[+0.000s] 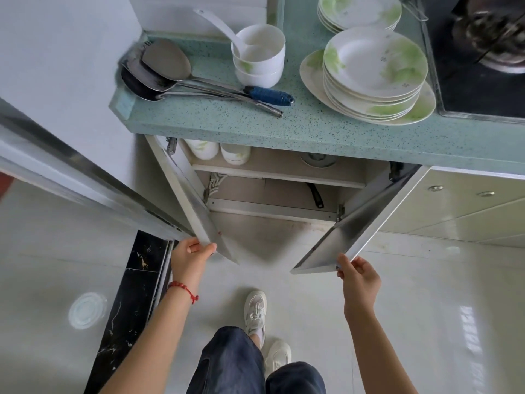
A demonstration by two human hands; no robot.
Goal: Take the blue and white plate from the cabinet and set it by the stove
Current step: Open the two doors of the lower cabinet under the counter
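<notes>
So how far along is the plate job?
Early. Both cabinet doors are open, the left hand on the left door and the right hand on the right door. No blue and white plate shows inside yet, so finding it, lifting it and setting it by the stove remain.

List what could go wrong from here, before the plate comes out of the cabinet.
1. Both hands, left hand and right hand, grip the cabinet doors, so neither is free yet.
2. No blue and white plate is clearly visible; the shelf shows white bowls and one half-hidden dish.
3. The countertop beside the stove is crowded with stacked plates.
</notes>
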